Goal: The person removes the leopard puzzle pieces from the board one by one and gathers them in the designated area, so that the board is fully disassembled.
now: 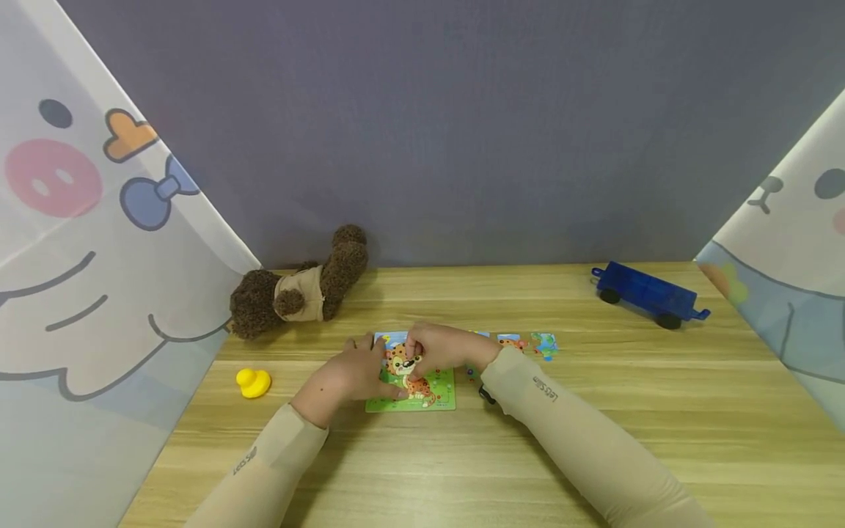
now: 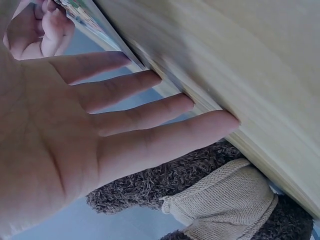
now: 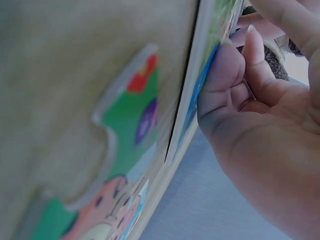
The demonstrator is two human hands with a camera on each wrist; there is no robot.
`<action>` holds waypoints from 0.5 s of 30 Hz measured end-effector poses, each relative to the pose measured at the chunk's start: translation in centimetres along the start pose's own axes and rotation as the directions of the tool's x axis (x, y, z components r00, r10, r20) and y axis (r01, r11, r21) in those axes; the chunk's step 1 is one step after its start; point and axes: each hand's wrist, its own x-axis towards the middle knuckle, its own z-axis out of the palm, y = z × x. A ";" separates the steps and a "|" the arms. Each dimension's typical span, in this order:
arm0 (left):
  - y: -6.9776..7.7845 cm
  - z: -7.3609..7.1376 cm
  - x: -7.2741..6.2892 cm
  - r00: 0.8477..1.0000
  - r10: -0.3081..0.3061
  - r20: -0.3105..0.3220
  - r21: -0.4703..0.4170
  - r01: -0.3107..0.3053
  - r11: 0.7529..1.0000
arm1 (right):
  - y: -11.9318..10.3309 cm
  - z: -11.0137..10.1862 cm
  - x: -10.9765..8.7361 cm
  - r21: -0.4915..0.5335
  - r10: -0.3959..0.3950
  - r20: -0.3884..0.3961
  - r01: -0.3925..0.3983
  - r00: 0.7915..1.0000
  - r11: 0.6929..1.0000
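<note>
A jigsaw puzzle [image 1: 379, 405] with a spotted leopard cub on green grass lies flat on the wooden table. My left hand [image 1: 353, 372] rests along its left side, thumb over the picture. In the left wrist view, this hand's fingers [image 2: 165, 140] are straight and spread, tips down at the tabletop. From the right, my right hand [image 1: 439, 348] reaches over the picture, its curled fingers and thumb pinching a piece at the cub's face. The right wrist view shows these curled fingers [image 3: 225, 80] low against the board; the piece itself is mostly hidden.
Several loose puzzle pieces [image 1: 544, 343] lie right of the board, some partly behind the right forearm. A yellow rubber duck [image 1: 253, 383] sits at the left. Behind it lies a brown teddy bear [image 1: 300, 295]. A blue toy wagon [image 1: 647, 291] stands at the back right, before a grey partition [image 1: 462, 147].
</note>
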 end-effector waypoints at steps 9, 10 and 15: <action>0.0 0.0 0.0 1.000 0.001 -0.005 -0.002 -0.001 1.000 | -0.1 0.1 0.0 0.017 0.035 -0.008 -0.035 0.999 0.999; 0.1 0.0 0.0 1.000 0.001 -0.006 0.000 -0.001 1.000 | -0.1 0.1 0.0 0.012 0.045 -0.007 -0.045 0.999 0.999; 0.2 -0.1 0.0 1.000 -0.001 -0.005 0.008 0.001 1.000 | -0.2 0.0 0.1 0.005 0.075 -0.003 -0.075 0.997 0.997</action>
